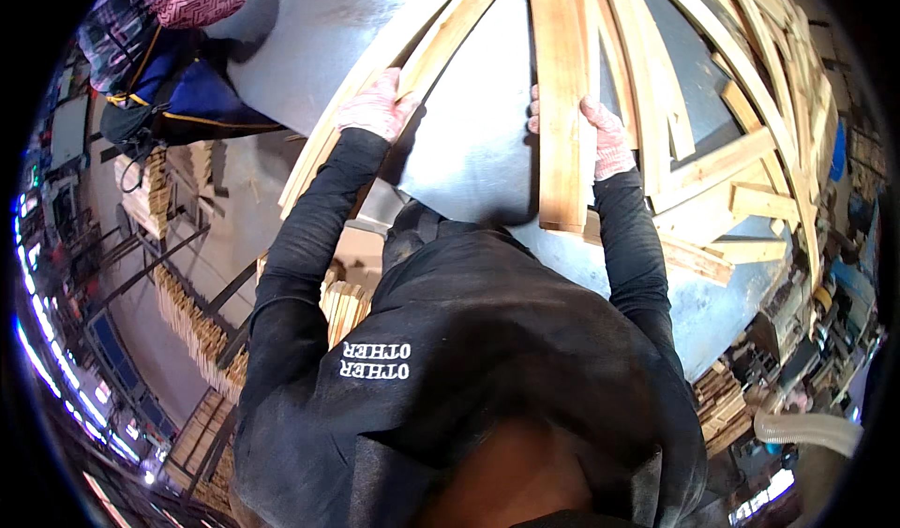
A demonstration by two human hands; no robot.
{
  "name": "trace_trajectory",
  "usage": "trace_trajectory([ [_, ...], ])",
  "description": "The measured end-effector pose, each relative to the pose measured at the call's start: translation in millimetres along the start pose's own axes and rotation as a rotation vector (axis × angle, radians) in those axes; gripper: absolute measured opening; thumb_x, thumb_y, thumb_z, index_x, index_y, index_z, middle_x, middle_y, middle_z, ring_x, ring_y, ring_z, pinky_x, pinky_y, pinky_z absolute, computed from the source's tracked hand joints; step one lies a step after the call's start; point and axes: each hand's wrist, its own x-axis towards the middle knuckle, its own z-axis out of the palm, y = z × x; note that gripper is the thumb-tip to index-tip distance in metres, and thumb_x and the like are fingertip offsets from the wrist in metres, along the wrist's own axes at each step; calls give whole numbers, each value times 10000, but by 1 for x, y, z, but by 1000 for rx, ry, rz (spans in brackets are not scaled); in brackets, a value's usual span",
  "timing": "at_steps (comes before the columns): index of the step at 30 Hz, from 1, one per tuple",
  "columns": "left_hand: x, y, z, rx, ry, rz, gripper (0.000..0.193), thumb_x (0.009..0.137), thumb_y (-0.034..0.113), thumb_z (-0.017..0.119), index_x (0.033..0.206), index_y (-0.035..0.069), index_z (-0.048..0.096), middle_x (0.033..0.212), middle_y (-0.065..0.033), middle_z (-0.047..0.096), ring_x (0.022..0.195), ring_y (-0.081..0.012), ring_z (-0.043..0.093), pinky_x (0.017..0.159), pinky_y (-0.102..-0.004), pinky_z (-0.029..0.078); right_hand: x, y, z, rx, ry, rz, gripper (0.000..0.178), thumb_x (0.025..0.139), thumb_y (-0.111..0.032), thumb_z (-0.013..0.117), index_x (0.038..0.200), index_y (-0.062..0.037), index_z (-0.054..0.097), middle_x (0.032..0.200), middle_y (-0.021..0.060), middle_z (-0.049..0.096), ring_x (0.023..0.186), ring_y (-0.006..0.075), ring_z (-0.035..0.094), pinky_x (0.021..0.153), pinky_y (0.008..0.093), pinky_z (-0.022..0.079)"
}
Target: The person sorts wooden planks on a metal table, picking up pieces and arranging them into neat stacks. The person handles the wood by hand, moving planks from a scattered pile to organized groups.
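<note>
My left hand (375,106), in a pale pinkish knit glove, closes over a long wooden slat (337,120) at the left of the metal table. Its thumb side meets a second slat (457,27) lying close beside. My right hand (607,139), gloved alike, grips a wide wooden board (564,88) from beneath, thumb on the right edge and fingertips showing past the left edge. The board points away from me, its near end by my body. Part of my right palm is hidden under the wood.
Shiny metal tabletop (469,153) lies between the slats. Loose strips (647,69) and short offcuts (761,202) crowd the right side. Another person in a blue garment (211,97) stands at the far left. Stacked wood (192,317) is below left; a pale hose (806,430) is lower right.
</note>
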Motion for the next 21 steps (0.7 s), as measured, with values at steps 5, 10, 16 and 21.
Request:
trace_trajectory([
  [5,3,-15,-16,279,404,-13,838,758,466,772,1417,76,432,1235,-256,583,1126,-421,579,998,-491,453,6,7,-1,-69,29,-3,754,816,-275,769,1368,107,425,1192,221,616,1077,357,629,971,433,511],
  [10,1,-7,-25,258,463,42,1009,718,501,784,1479,48,301,1376,-298,447,1226,-424,497,1012,-509,433,4,10,11,-289,172,-108,650,836,-258,746,1318,97,493,1144,210,644,1029,342,652,940,436,529],
  [16,-24,108,13,-941,-240,338,855,778,142,812,1458,-12,317,1308,-141,523,1168,-219,533,1024,-422,462,55,9,65,-1192,445,-429,500,868,-302,726,1243,10,614,1095,144,689,971,243,665,907,360,508],
  [21,7,75,-24,-1682,-566,181,565,874,66,669,1376,-7,420,1156,-184,632,973,-288,679,856,-423,598,62,-41,64,-1113,271,-388,355,871,-297,725,1073,-10,677,888,81,708,854,165,666,846,304,507],
])
